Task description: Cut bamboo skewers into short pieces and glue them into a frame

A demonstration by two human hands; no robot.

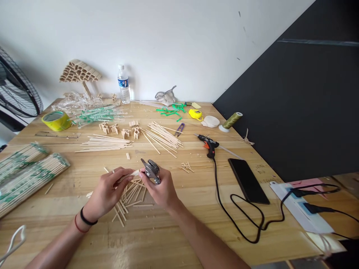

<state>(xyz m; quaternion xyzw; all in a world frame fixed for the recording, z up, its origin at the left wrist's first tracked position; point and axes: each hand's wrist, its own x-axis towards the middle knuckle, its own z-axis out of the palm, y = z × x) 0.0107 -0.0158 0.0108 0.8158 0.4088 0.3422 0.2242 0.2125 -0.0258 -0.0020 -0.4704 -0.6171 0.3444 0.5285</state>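
Note:
Near the front middle of the table, my left hand (108, 192) pinches a few thin wooden sticks (134, 173), their ends pointing right. My right hand (162, 188) is closed around grey metal pliers (152, 169); their handles are mostly hidden in the palm. The stick ends and my right fingertips meet just left of the tool's head. Under both hands lies a loose pile of cut sticks (134, 192). Beyond them are two bunches of longer sticks (105, 143) (165, 136) and several small glued stick pieces (126, 133).
On the right, a black glue gun (209, 145) trails its cord past a phone (248, 181) to a power strip (303, 207). Packed stick bundles (33, 173) and yellow tape (56, 121) lie left. Purple snips (180, 129), a tape measure (195, 114) and a bottle (123, 85) stand farther back.

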